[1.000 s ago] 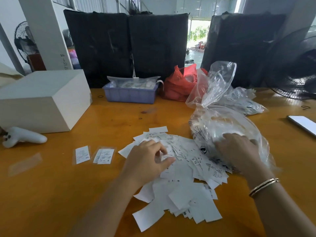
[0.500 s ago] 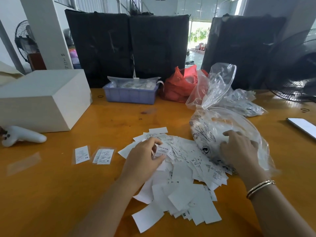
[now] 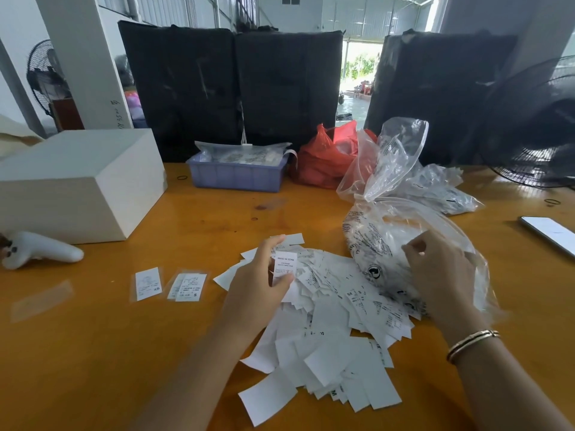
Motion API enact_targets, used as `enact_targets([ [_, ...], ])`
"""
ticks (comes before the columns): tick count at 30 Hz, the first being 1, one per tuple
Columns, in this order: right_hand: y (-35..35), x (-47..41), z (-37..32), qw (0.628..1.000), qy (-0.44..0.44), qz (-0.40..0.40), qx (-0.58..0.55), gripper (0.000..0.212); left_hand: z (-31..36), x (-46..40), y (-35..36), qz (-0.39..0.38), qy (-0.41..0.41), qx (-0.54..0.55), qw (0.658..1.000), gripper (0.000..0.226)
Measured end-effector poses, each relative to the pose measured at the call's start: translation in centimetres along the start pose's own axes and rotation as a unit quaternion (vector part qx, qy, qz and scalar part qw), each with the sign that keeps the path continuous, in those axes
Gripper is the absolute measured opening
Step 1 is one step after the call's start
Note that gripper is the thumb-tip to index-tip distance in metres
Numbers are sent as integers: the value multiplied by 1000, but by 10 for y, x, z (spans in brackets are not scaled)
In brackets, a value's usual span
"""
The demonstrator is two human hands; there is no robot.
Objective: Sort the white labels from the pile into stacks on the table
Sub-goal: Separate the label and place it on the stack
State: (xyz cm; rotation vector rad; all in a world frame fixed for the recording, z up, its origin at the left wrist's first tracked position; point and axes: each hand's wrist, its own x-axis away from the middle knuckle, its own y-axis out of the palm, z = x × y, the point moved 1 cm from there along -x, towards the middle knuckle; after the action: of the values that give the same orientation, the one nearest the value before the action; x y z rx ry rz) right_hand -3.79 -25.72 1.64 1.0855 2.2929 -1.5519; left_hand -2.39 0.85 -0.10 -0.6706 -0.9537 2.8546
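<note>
A loose pile of white labels (image 3: 336, 343) spreads over the middle of the orange table (image 3: 93, 353). My left hand (image 3: 258, 290) holds one printed label (image 3: 283, 263) upright between thumb and fingers, just above the pile's left edge. My right hand (image 3: 441, 275) lies curled on the clear printed plastic bag (image 3: 389, 237) at the pile's right side; whether it grips the plastic is unclear. Left of the pile lie two small sorted stacks, one marked XS (image 3: 148, 283) and one marked S (image 3: 187, 286).
A white box (image 3: 77, 181) and a white controller (image 3: 40, 253) sit at the left. A blue tray (image 3: 236, 174), a red bag (image 3: 326, 157) and more clear bags (image 3: 441, 188) stand behind. A phone (image 3: 550, 233) lies at the right edge, a fan (image 3: 541, 135) beyond it.
My left hand has picked one label out of the pile and lifted it upright. My right hand has shifted a little up and back on the plastic bag.
</note>
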Motion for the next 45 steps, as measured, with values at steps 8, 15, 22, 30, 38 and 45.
enact_targets([
  [8, -1, -1, 2, 996, 19, -70, 57, 27, 0, 0, 1, 20, 34, 1, 999, 28],
  [15, -2, 1, 1, 975, 0, -154, 162, 19, -6, -3, 7, 27, 58, -7, 998, 17],
  [22, 0, 0, 3, 998, 1, -18, 67, 25, -6, -3, 8, 24, 65, 1, 998, 17],
  [30, -7, 1, 2, 999, 0, 9, 49, 29, -2, -2, 6, 13, 54, 14, 998, 18],
  [38, -13, 1, -15, 980, -120, 150, -49, 12, 0, -2, 6, 13, 39, 45, 998, 20],
  [45, -7, 6, -9, 999, -20, -7, 34, 38, 2, 1, 5, -11, 39, 43, 998, 21],
])
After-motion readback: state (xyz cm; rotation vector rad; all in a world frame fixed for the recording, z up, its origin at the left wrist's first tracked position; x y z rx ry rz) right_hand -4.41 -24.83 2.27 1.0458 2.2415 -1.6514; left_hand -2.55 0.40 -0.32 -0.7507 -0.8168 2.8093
